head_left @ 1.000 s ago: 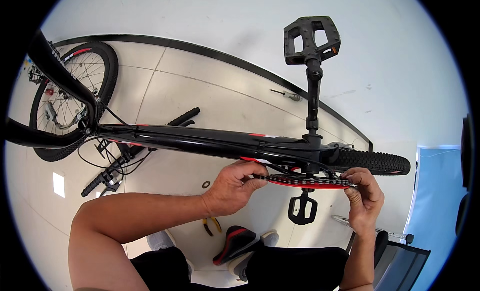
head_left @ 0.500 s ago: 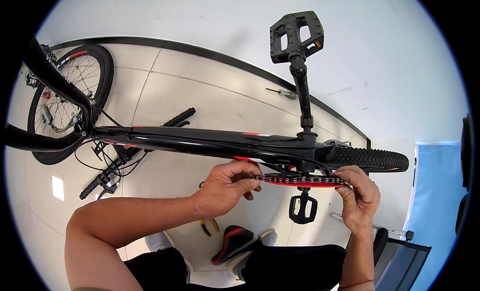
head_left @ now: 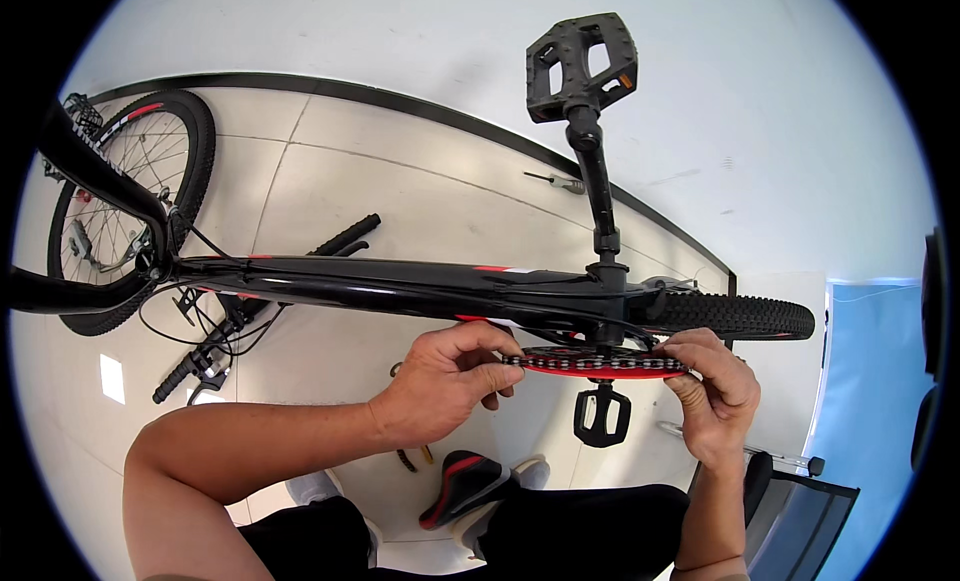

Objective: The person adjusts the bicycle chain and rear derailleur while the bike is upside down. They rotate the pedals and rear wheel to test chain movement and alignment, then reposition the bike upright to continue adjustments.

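Note:
My left hand (head_left: 440, 381) pinches the black-and-silver chain (head_left: 610, 363) at the left side of the chainring with its red guard (head_left: 640, 374). At the right side, my right hand (head_left: 715, 391) grips the chain between thumb and fingers. Directly above them lies the bicycle's black frame (head_left: 420, 290), horizontal across the view, with red and white markings. A crank arm rises from the bottom bracket to a large black pedal (head_left: 575, 66); a second pedal (head_left: 600, 416) sits below the chainring, between my hands.
At left are a wheel (head_left: 195, 191) and handlebar (head_left: 205, 356). A screwdriver (head_left: 568, 184) lies near the wall (head_left: 760, 121). Yellow-handled pliers (head_left: 425, 454) and a black-red saddle (head_left: 460, 486) are near my feet. A tyre (head_left: 750, 316) and dark folding chair (head_left: 805, 526) are right.
The whole view has shifted slightly left. The upper pedal has shifted further left than the frame around it. Both hands remain pinched on the chain at either side of the chainring.

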### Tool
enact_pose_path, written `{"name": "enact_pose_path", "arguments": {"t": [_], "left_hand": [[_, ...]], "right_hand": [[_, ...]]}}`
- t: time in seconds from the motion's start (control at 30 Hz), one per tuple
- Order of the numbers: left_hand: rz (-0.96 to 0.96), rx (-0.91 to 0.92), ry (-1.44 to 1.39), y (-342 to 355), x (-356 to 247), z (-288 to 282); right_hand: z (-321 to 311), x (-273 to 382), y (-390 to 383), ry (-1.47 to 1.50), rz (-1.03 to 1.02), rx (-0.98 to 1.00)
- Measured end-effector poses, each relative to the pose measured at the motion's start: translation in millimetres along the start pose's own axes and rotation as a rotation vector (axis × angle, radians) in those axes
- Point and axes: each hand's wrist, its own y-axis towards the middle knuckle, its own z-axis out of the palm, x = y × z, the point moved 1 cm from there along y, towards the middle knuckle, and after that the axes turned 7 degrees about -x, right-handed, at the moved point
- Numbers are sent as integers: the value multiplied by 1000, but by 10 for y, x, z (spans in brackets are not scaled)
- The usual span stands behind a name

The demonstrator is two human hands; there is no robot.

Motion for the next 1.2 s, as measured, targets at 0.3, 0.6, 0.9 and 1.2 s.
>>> {"name": "enact_pose_path", "arguments": {"t": [0.3,0.6,0.9,1.2], "left_hand": [[-119,9,-235,-31,39,19],[-16,-79,-36,-16,-35,13],[119,-110,57,5,82,-48],[192,-55,286,86,98,-48]], "right_hand": [[39,-45,-14,111,87,-9],[27,-27,-19,106,101,-1],[49,60,21,95,98,22],[51,39,-18,127,153,13]]}}
